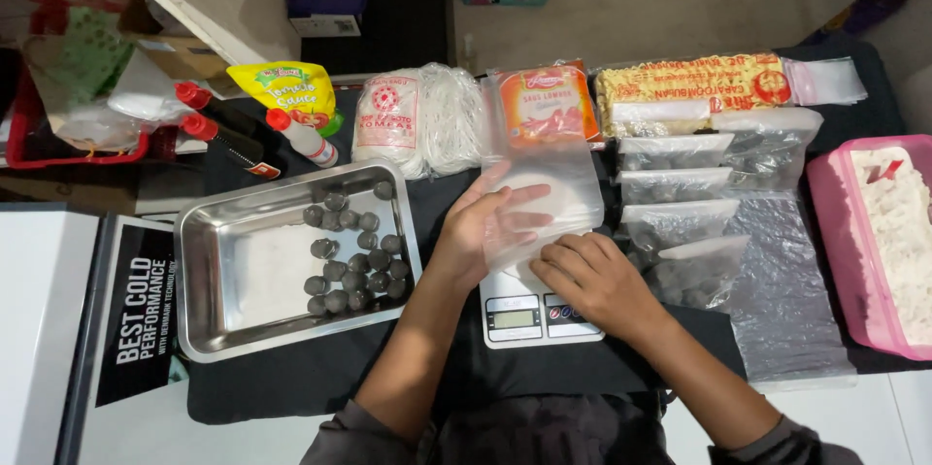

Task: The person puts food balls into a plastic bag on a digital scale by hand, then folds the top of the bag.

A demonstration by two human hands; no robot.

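Observation:
My left hand (482,230) is inside a clear plastic bag (553,195), its fingers spread within it. My right hand (592,276) pinches the bag's lower edge just above a small white kitchen scale (529,315). To the left, a steel tray (223,281) holds several grey meatballs (354,261) bunched along its right side.
Several filled clear bags of meatballs (680,222) lie to the right, with a pink tub (840,232) of white food beyond. Noodle packs (417,120), a red-labelled packet (549,104), a long yellow pack (694,86) and sauce bottles (228,130) line the back.

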